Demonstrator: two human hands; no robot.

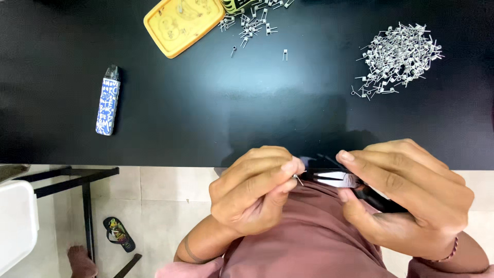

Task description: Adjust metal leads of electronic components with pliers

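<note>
Low in the frame, the left hand (254, 193) pinches a tiny wire coil (298, 178) between thumb and fingertip — the right hand (406, 198) clenches black tweezers (334, 179), tips at the coil. A heap of coils (399, 59) lies upper right on the black table (206, 103); a yellow tray (180, 23) sits top centre.
</note>
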